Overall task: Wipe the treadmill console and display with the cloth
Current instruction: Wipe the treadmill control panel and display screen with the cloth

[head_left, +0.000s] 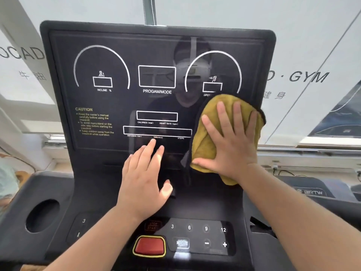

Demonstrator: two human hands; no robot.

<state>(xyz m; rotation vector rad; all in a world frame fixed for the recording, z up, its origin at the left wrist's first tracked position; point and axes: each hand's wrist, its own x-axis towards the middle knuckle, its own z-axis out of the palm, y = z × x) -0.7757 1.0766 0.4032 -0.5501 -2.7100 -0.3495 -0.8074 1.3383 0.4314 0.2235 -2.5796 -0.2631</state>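
The black treadmill display (109,55) rises in front of me, with white dials and boxes printed on its glossy face. A yellow cloth (205,145) lies flat against the display's lower right part, below the speed dial. My right hand (232,141) presses on the cloth with fingers spread. My left hand (144,177) rests open on the display's lower middle, fingertips near the bottom readout box, holding nothing. Below the display is the console (97,192) with number keys and a red stop button (150,245).
A round cup holder (42,215) sits in the console's left wing. Behind the treadmill are frosted windows with gym lettering (308,77) and a sill. Another machine (312,190) stands to the right.
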